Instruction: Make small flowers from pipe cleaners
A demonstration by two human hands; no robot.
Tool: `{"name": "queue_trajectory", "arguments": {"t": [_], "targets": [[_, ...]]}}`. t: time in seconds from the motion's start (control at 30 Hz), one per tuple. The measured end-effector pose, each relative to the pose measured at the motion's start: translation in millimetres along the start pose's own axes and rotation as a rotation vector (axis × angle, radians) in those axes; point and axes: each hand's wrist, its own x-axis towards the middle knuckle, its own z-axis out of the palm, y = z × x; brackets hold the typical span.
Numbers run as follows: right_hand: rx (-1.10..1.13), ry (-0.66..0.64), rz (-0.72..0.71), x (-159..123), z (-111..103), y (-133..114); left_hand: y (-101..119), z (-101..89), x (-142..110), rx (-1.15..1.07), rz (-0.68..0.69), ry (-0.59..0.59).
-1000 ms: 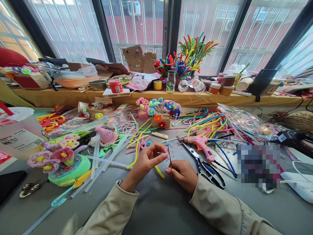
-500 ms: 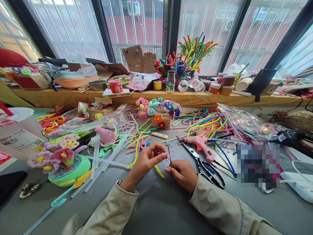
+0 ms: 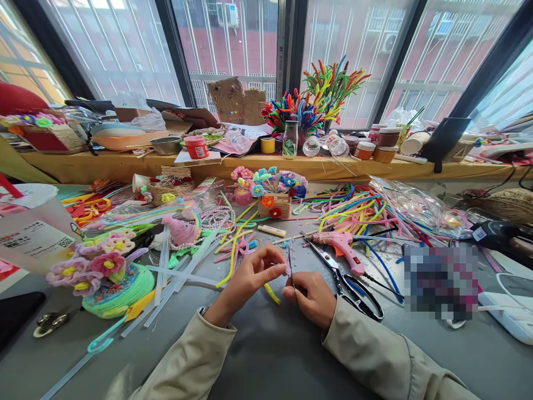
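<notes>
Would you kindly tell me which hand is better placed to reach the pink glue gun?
Probably the right hand: it is nearer the pink glue gun, though it holds a thin dark tool; the left hand is farther away.

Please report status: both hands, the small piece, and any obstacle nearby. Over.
Left hand pinching small pale piece. Right hand gripping thin dark tool beside it. Large scissors lying close by right hand, clear of the piece.

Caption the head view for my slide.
Left hand pinches a tiny lilac piece by a slim-bladed tool in the right hand, near a pink glue gun and black-handled scissors.
</notes>
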Motion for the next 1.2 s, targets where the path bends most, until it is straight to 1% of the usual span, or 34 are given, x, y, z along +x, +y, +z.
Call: {"name": "queue_trajectory", "arguments": {"t": [0.2,0.4,0.53,0.6,0.77,0.97,1.03,1.1,1.2], "targets": [[-0.017,0.017,0.017,0.7,1.2,0.8,0.8,0.1,0.5,-0.009,0.002,0.000],[0.007,0.010,-0.011,0.5,1.0,0.6,1.8,0.7,0.5,-0.027,-0.023,-0.018],[-0.018,0.020,0.019,0.6,1.4,2.2,1.6,0.7,0.2,-0.037,-0.026,0.004],[-0.005,0.008,0.011,0.6,1.2,2.0,0.7,0.2,0.0,-0.037,-0.028,0.011],[0.004,0.004,-0.012,1.3,0.6,-0.1,-0.8,0.1,-0.9,-0.038,-0.050,-0.018],[-0.004,0.016,-0.001,2.5,1.7,0.4,4.7,4.7,-1.5,-0.089,-0.065,0.077],[0.004,0.002,0.000,1.8,1.9,0.6,4.6,4.3,-1.2,-0.080,-0.064,0.062],[0.004,-0.008,-0.001,1.0,2.1,0.7,3.1,2.6,-0.8,-0.060,-0.069,0.024],[-0.025,0.008,-0.012,1.0,2.4,1.3,0.6,-0.2,-0.3,-0.036,-0.074,-0.020]]}}
